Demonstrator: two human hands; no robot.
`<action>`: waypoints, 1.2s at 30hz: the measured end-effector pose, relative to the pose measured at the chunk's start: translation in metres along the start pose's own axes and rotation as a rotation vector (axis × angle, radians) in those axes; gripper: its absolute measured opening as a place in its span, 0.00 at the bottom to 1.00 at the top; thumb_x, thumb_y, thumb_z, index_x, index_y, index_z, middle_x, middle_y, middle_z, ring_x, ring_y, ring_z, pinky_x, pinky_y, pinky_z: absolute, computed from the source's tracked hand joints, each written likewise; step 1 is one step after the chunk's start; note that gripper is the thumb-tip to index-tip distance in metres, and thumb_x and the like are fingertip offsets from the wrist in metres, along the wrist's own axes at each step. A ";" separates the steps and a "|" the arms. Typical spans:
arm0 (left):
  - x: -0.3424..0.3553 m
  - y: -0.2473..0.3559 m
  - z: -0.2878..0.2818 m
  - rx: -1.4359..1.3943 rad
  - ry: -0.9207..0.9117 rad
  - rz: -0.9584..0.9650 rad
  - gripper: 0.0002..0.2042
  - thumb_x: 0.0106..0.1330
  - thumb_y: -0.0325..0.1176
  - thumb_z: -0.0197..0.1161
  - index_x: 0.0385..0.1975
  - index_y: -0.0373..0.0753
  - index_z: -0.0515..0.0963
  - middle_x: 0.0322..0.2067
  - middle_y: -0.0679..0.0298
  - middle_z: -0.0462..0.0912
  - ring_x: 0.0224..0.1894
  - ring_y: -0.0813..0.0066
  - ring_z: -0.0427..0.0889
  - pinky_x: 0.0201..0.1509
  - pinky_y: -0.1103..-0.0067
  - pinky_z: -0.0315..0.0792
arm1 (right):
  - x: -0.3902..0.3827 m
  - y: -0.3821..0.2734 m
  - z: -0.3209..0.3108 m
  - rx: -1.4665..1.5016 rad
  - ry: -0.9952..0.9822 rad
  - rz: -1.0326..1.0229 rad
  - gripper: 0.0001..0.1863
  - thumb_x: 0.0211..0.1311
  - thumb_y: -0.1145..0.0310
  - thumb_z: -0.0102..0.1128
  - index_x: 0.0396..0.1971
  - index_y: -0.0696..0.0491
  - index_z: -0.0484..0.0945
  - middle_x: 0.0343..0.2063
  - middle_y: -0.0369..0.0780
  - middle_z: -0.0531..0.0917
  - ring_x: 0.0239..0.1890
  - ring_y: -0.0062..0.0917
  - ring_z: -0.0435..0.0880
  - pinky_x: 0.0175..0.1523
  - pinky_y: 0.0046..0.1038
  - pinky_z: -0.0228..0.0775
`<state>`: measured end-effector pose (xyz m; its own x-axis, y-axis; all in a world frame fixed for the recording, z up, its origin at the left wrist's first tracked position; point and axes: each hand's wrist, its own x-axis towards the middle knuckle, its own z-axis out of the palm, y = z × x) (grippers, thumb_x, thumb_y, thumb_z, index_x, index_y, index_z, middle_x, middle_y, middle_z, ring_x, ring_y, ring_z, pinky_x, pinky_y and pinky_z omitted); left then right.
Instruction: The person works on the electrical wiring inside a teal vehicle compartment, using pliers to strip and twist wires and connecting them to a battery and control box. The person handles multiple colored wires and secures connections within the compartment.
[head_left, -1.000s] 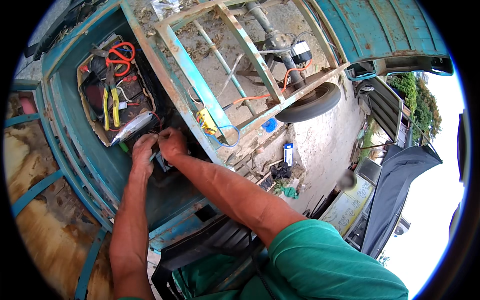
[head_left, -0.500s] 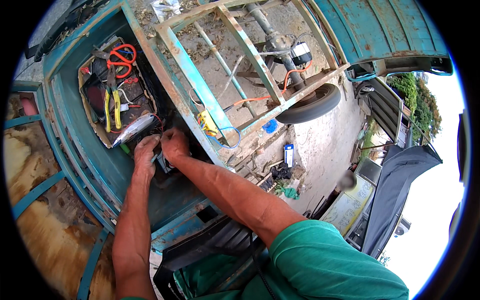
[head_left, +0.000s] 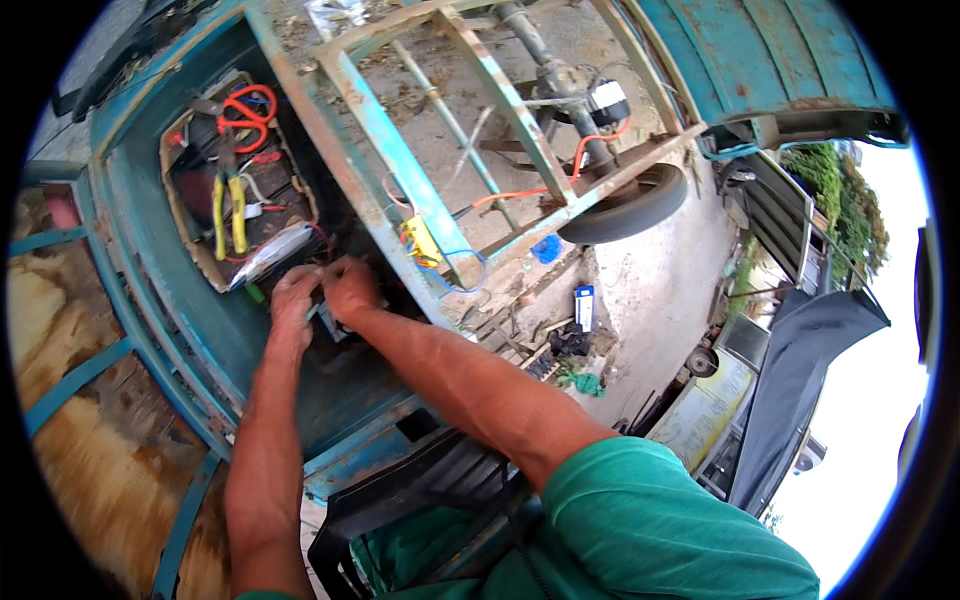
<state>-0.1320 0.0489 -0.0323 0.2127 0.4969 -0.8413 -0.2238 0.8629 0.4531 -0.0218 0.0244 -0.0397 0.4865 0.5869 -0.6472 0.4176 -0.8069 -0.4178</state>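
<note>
Two bare forearms rose from the lower edge, the right one coming out of a green sleeve (head_left: 650, 520) over a dark plastic seat (head_left: 420, 490). Both hands met at the near edge of an open compartment in a teal metal body (head_left: 190, 330). The left hand (head_left: 293, 298) had its fingers curled in and pinched on a thin red wire (head_left: 318, 240), with a small grey part (head_left: 322, 318) showing just below between the hands; what exactly lay under the fingertips could not be told. The right hand (head_left: 348, 290) touched the left, fingers bent tight around the same spot, though whether it gripped the wire or the grey part could not be told.

Just beyond the hands lay the battery box (head_left: 180, 215), holding dark batteries, two yellow-handled tools (head_left: 228, 215) side by side, a silvery wrapped piece (head_left: 265, 258) and a coil of orange cable (head_left: 245, 108) at its far end. Right of the hands a rusty teal frame (head_left: 400, 170) ran upward, with a yellow connector (head_left: 420, 242) and blue wire on it. Farther off sat a black tyre (head_left: 625, 205), an axle with a motor (head_left: 585, 100), and a blue box (head_left: 584, 305) on the ground.
</note>
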 end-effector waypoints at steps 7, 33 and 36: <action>0.004 -0.009 0.007 0.107 0.107 -0.036 0.07 0.61 0.32 0.65 0.36 0.36 0.82 0.31 0.65 0.82 0.34 0.76 0.78 0.40 0.78 0.70 | 0.001 -0.003 -0.022 0.214 -0.027 -0.085 0.08 0.58 0.68 0.58 0.32 0.56 0.81 0.34 0.47 0.84 0.40 0.35 0.84 0.49 0.33 0.74; -0.004 0.001 0.006 -0.011 0.100 -0.030 0.09 0.62 0.34 0.66 0.35 0.34 0.82 0.29 0.64 0.82 0.32 0.77 0.78 0.38 0.79 0.72 | 0.006 -0.008 -0.034 0.384 -0.088 0.186 0.06 0.55 0.75 0.63 0.33 0.58 0.80 0.29 0.37 0.83 0.30 0.19 0.80 0.38 0.23 0.74; -0.007 0.004 0.005 -0.037 0.083 -0.030 0.09 0.61 0.33 0.66 0.35 0.34 0.82 0.29 0.64 0.82 0.32 0.77 0.78 0.39 0.78 0.72 | 0.007 -0.006 -0.034 0.359 -0.071 0.176 0.06 0.55 0.75 0.63 0.33 0.58 0.81 0.29 0.37 0.83 0.31 0.20 0.80 0.39 0.23 0.74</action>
<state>-0.1292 0.0493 -0.0229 0.1403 0.4605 -0.8765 -0.2538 0.8724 0.4177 0.0054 0.0353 -0.0201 0.4674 0.4421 -0.7655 0.0324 -0.8739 -0.4850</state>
